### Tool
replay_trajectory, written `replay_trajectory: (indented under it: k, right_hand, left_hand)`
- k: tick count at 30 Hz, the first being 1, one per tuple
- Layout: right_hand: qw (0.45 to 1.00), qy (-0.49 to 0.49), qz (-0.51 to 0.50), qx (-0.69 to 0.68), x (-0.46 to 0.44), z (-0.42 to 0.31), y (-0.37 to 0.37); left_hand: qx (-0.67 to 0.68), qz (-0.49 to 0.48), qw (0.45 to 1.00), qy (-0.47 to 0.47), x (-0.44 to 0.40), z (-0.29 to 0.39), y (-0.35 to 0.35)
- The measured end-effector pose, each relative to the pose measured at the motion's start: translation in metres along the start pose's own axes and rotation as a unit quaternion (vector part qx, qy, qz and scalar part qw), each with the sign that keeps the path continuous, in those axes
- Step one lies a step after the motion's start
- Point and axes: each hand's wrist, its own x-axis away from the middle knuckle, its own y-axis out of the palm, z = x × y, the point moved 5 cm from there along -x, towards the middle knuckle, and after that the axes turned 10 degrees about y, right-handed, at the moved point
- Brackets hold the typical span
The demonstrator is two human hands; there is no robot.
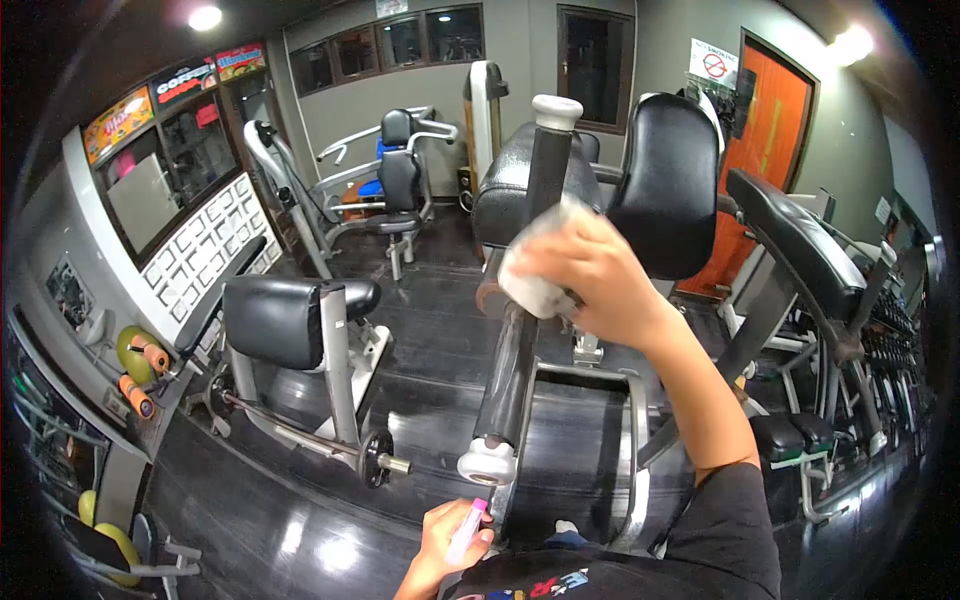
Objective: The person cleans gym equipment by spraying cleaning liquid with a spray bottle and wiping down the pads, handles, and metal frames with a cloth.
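Nearest, the left hand (447, 540) is closed around a small pink-capped bottle (468, 531), below the bar's near knob (487, 462); beyond, the right hand (590, 270), blurred, grips a white cloth (537, 272) against the dark bar (512, 370), its fingers curled over it; farther back stands a black-padded seat machine (400, 185)

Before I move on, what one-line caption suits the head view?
In a gym, the right hand presses a white cloth to a black machine bar; the left holds a pink-capped item.
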Motion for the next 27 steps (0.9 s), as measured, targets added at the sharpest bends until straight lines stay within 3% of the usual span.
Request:
replay_trajectory:
  k: [1,3,6,9,14,17,19,21,22,25,27]
  right_hand:
    - [0.992,0.017,-0.078,-0.101,0.006,0.000,0.002]
    - [0.982,0.095,-0.150,-0.068,0.006,0.005,-0.017]
    - [0.997,0.008,0.033,0.065,-0.016,0.007,-0.055]
    - [0.953,-0.044,0.209,0.213,-0.054,-0.014,-0.079]
    - [0.952,-0.132,0.079,0.265,-0.055,-0.019,0.004]
    - [0.966,-0.128,-0.051,0.218,-0.037,-0.035,0.024]
    - [0.964,-0.140,-0.062,0.220,-0.036,-0.040,0.019]
    - [0.963,-0.098,-0.211,0.138,-0.049,-0.035,0.014]
    - [0.961,-0.087,-0.208,0.158,-0.060,-0.040,0.009]
    - [0.956,-0.127,-0.024,0.265,-0.096,-0.059,0.000]
    - [0.948,-0.121,0.008,0.295,-0.103,-0.064,0.010]
  left_hand:
    - [0.013,0.000,1.000,-0.001,0.002,-0.002,-0.002]
    - [0.030,0.003,1.000,-0.001,0.007,-0.008,-0.005]
    - [0.064,0.023,0.997,-0.031,0.017,-0.017,-0.010]
    - [0.060,0.004,0.997,-0.047,0.021,-0.017,-0.011]
    - [0.054,0.024,0.998,-0.016,0.022,-0.009,-0.018]
    - [0.053,0.051,0.997,-0.037,0.029,-0.005,-0.026]
    - [0.061,0.060,0.995,-0.060,0.040,-0.003,-0.032]
    - [0.082,0.093,0.989,-0.082,0.054,-0.006,-0.037]
    - [0.082,0.097,0.989,-0.079,0.060,-0.006,-0.038]
    - [0.104,0.121,0.981,-0.108,0.071,-0.011,-0.040]
    - [0.115,0.121,0.976,-0.143,0.074,-0.013,-0.039]
